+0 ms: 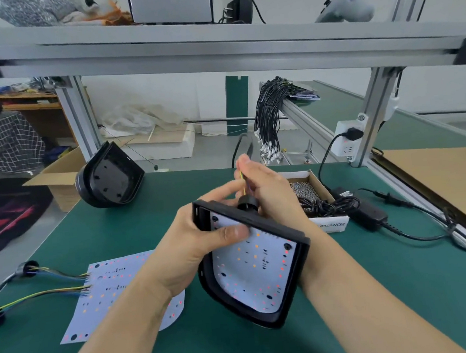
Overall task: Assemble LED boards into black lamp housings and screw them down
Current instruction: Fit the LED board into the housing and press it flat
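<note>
The housing (291,281) I hold has a board (257,270) inside; spare boards (109,294) lie on the table (377,290) to its left, another housing (110,175) behind them, the screw box (315,180) right

Green-matted workbench (89,225) | aluminium frame shelf (214,45) overhead | white walls (148,93) | wooden desk (22,104) at far left (cluttered) | checked cloth (3,143) | grey floor (20,237) | even daylight

Green bench (377,290): LED boards (107,294), screw box (316,194).
</note>
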